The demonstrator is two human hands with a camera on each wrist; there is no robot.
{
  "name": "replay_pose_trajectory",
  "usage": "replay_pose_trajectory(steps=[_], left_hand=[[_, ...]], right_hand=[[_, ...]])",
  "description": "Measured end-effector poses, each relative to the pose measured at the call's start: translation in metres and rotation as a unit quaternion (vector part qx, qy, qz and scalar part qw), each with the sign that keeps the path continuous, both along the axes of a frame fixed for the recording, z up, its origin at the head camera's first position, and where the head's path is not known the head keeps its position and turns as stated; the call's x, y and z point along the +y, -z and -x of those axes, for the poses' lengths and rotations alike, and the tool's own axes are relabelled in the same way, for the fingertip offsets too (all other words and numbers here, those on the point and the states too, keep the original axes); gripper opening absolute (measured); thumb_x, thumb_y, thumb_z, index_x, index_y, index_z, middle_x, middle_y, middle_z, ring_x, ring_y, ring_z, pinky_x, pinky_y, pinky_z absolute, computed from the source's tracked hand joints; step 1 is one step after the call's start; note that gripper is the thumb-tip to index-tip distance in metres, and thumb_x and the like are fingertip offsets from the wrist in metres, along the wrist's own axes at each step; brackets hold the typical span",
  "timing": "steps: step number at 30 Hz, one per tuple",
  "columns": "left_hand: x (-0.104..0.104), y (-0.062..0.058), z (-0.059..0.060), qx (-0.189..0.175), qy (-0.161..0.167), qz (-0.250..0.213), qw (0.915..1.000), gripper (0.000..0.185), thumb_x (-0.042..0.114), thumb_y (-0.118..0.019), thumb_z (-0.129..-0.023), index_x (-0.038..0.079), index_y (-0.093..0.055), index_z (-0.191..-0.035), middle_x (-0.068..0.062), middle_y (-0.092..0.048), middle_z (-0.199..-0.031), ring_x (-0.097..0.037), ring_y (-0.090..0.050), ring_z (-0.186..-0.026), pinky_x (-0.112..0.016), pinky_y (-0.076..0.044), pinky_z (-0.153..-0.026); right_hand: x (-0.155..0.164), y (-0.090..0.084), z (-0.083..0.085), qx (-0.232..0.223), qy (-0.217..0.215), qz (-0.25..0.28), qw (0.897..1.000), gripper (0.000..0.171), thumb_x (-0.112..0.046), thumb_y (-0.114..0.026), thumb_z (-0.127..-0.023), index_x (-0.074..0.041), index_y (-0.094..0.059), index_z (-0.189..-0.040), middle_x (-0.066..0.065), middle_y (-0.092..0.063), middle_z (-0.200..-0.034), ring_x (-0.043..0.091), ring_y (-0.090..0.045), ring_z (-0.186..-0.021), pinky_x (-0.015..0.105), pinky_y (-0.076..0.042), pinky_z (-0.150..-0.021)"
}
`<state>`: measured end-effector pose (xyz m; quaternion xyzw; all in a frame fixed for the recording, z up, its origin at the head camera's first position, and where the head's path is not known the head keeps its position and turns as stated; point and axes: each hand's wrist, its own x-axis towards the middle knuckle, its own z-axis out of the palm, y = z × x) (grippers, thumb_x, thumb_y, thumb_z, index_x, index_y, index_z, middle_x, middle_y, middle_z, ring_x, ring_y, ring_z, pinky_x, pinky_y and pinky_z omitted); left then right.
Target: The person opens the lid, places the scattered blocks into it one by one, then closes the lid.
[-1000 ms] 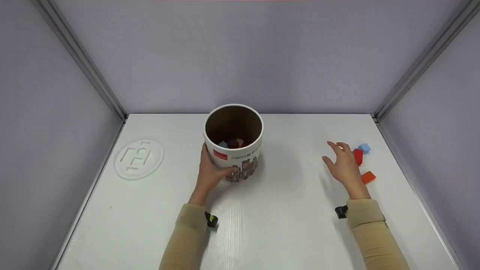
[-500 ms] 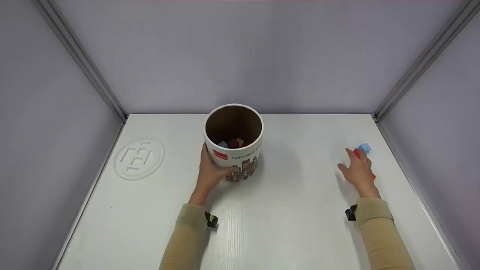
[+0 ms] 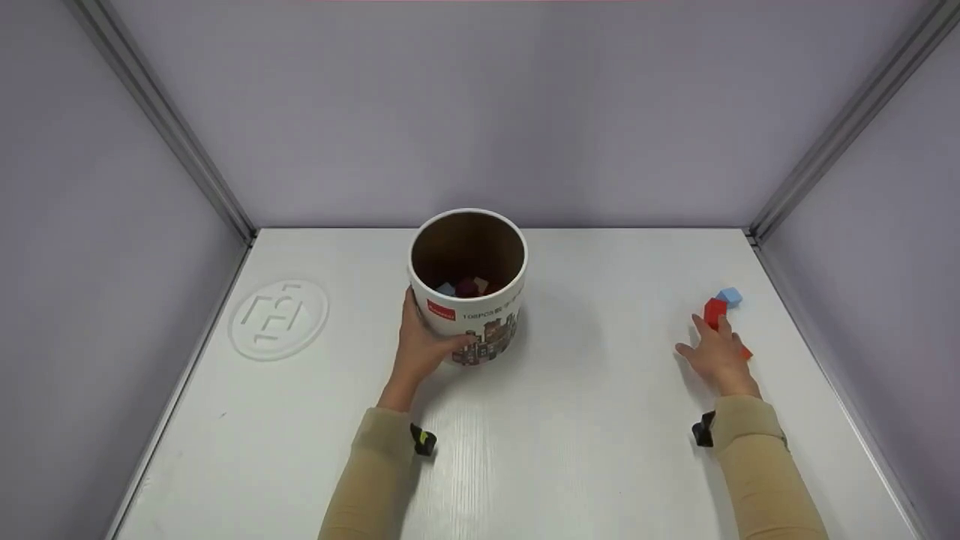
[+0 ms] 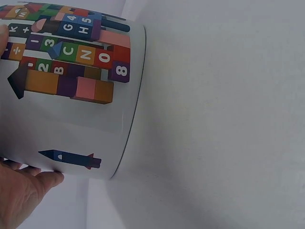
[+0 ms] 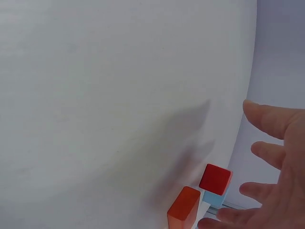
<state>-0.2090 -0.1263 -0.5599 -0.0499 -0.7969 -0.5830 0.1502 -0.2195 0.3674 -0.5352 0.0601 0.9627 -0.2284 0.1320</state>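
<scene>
My left hand (image 3: pixel 420 345) grips the side of a white cylindrical tub (image 3: pixel 491 311), its thumb across the printed front. In the left wrist view, the tub wall (image 4: pixel 62 119) shows printed letter and number blocks, with fingertips (image 4: pixel 50 179) at its side. Over at the right, my right hand (image 3: pixel 716 361) is spread above a small group of blocks, nothing held. Just beyond its fingers stands a red block (image 3: pixel 715 311), with a light blue block (image 3: pixel 730 297) behind it. An orange block (image 3: pixel 745 352) is partly covered by the hand; the right wrist view shows more of this orange block (image 5: pixel 183 207).
Several pieces, among them a light blue block (image 3: pixel 445 289) and a dark red one (image 3: pixel 466 287), lie inside the tub. A clear round plate with raised marks (image 3: pixel 277 319) is on the white table (image 3: pixel 555 435) at left. Grey panels (image 3: pixel 480 112) enclose the back and sides.
My right hand has moved right over the blocks, then drawn slightly back toward me, leaving the red block more exposed. The left hand and tub stay in place.
</scene>
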Motion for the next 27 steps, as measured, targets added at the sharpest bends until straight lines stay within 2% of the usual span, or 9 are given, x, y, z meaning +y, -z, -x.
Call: replay_pose_trajectory(steps=[3,7,10,14,17,21,27], left_hand=[[0.000,0.000,0.000,0.001,0.001,-0.003,1.0000,0.136,0.050,-0.095,-0.052,0.015,-0.015,-0.156,-0.011,-0.037,-0.150,-0.016,-0.035,-0.135,-0.043,-0.026,-0.116],[0.000,0.000,0.000,0.006,0.004,-0.010,0.9999,0.134,0.046,-0.096,-0.053,0.016,-0.016,-0.156,-0.009,-0.037,-0.149,-0.015,-0.035,-0.135,-0.042,-0.026,-0.116],[0.002,-0.016,-0.009,0.005,0.010,-0.019,0.9998,0.130,0.035,-0.097,-0.057,0.012,-0.016,-0.156,-0.007,-0.037,-0.149,-0.018,-0.035,-0.136,-0.042,-0.026,-0.116],[0.006,-0.037,-0.022,-0.004,0.015,-0.022,0.9996,0.126,0.022,-0.096,-0.061,0.006,-0.014,-0.155,-0.007,-0.034,-0.151,-0.022,-0.032,-0.139,-0.044,-0.023,-0.118],[0.006,-0.037,-0.022,0.000,0.014,-0.021,0.9997,0.126,0.021,-0.096,-0.061,0.007,-0.014,-0.156,-0.007,-0.034,-0.151,-0.023,-0.032,-0.139,-0.043,-0.022,-0.118],[0.006,-0.037,-0.020,0.009,0.013,-0.020,0.9997,0.126,0.019,-0.097,-0.060,0.007,-0.015,-0.155,-0.008,-0.035,-0.151,-0.024,-0.033,-0.139,-0.044,-0.023,-0.118],[0.006,-0.036,-0.020,0.013,0.015,-0.019,0.9996,0.125,0.020,-0.096,-0.061,0.008,-0.015,-0.155,-0.007,-0.035,-0.150,-0.023,-0.033,-0.138,-0.043,-0.024,-0.117]], right_hand=[[0.001,0.001,0.000,-0.024,-0.008,-0.004,1.000,0.072,-0.029,-0.057,-0.099,0.005,-0.022,-0.151,0.043,-0.005,-0.149,0.065,-0.015,-0.132,0.076,-0.022,-0.103],[0.000,0.001,0.000,-0.052,-0.022,-0.002,0.998,0.069,-0.030,-0.055,-0.100,0.007,-0.025,-0.150,0.042,-0.015,-0.148,0.059,-0.019,-0.134,0.072,-0.024,-0.106],[0.000,0.002,-0.002,-0.042,-0.023,0.002,0.999,0.065,-0.027,-0.055,-0.099,0.008,-0.030,-0.147,0.041,-0.021,-0.147,0.058,-0.022,-0.133,0.070,-0.026,-0.106],[0.001,0.002,-0.005,0.011,0.009,-0.010,1.000,0.061,-0.024,-0.057,-0.097,0.008,-0.036,-0.144,0.041,-0.021,-0.143,0.061,-0.025,-0.128,0.073,-0.030,-0.101],[0.003,0.001,-0.007,0.026,0.038,-0.023,0.999,0.060,-0.022,-0.057,-0.096,0.008,-0.036,-0.144,0.043,-0.016,-0.143,0.063,-0.022,-0.126,0.076,-0.029,-0.097],[0.006,0.001,-0.010,-0.001,0.053,-0.021,0.998,0.062,-0.021,-0.053,-0.097,0.008,-0.031,-0.146,0.045,-0.015,-0.141,0.065,-0.023,-0.122,0.077,-0.030,-0.094],[0.008,0.001,-0.014,-0.043,0.059,-0.018,0.997,0.064,-0.021,-0.050,-0.098,0.010,-0.025,-0.148,0.045,-0.023,-0.134,0.064,-0.031,-0.115,0.075,-0.035,-0.091]])
